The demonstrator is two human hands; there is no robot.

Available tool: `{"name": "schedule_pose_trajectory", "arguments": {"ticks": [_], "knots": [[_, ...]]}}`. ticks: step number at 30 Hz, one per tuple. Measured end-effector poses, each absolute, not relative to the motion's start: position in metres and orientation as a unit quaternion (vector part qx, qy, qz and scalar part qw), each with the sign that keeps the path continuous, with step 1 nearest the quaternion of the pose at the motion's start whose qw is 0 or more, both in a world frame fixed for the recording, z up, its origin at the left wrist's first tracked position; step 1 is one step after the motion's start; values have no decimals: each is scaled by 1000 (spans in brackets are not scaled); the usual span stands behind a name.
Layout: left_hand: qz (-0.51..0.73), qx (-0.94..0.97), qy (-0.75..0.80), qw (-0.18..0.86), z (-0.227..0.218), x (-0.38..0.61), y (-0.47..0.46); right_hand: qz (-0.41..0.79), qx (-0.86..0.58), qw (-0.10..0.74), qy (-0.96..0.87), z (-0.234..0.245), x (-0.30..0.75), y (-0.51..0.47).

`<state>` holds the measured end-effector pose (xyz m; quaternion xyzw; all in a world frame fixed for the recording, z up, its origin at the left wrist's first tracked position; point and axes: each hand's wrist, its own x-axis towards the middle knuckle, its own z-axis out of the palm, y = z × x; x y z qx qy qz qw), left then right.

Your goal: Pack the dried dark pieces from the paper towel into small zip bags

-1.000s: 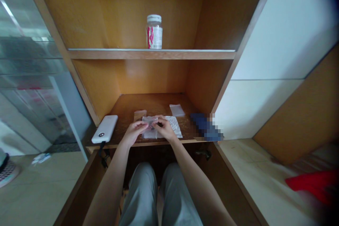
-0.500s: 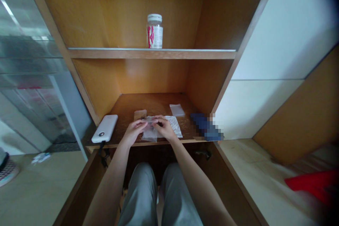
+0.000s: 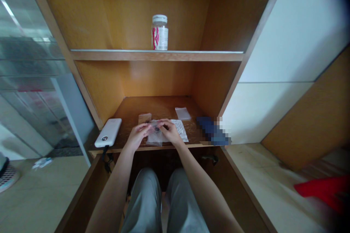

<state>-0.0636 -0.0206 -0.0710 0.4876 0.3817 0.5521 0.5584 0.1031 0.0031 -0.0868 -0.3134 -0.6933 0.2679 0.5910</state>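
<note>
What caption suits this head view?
A person's left hand and right hand hold a clear plastic bag over a shelf, beside a power bank.

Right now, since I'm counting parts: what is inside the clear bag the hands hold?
Through the clear bag, pinched at its top by the left hand and right hand, one small dark speck shows near the mouth, too small to identify. The hands cover the opening itself.

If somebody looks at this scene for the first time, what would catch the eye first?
First, at the front middle of the lower shelf, the left hand and the right hand pinch a small clear bag between them. Next, a white-capped bottle stands alone on the upper shelf. A white power bank lies at the lower shelf's front left corner.
</note>
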Motion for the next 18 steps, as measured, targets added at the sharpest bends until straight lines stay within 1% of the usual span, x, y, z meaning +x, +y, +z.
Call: {"name": "schedule_pose_trajectory", "arguments": {"ticks": [6, 18], "knots": [[558, 477, 386, 558, -70, -63, -22, 269, -304, 612, -679, -91, 103, 8], [543, 479, 377, 578, -70, -64, -20, 265, -302, 614, -679, -93, 104, 9]]}}
